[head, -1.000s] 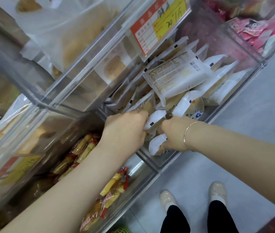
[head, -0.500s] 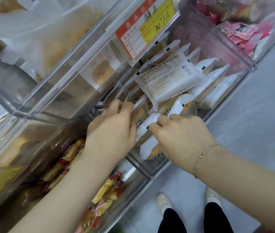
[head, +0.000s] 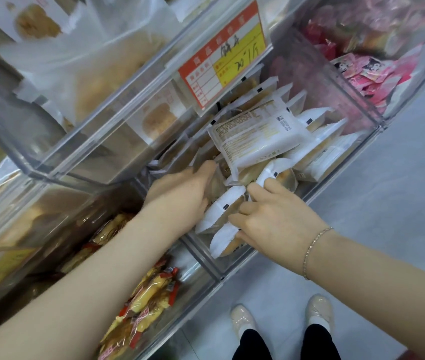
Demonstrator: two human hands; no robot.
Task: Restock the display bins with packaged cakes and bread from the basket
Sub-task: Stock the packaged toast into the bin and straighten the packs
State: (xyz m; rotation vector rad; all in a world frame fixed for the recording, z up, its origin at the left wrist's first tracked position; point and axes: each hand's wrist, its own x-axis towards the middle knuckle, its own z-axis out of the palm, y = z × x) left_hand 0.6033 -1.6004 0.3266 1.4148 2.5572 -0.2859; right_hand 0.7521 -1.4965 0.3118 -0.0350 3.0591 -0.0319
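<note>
Bin's price tag (head: pixel 223 58): handwritten "20/斤"

Two hands (head: pixel 180 196), one price tag (head: pixel 223 54)

Your forearms are bare to the frame edge; no sleeves in view. Left hand (head: pixel 180 196): no ring, watch or band visible. Right hand (head: pixel 276 219): thin chain bracelet (head: pixel 315 249) at the wrist, pale gold tone, fine links, sitting loosely across the wrist. Nails short, unpainted as far as can be made out. Lower frame: your legs in black trousers (head: pixel 286 344), hems ending at the ankle. Shoes (head: pixel 319 309) are pale cream flats with rounded toes and a slight gloss; light sock or liner shows at the openings.
</note>
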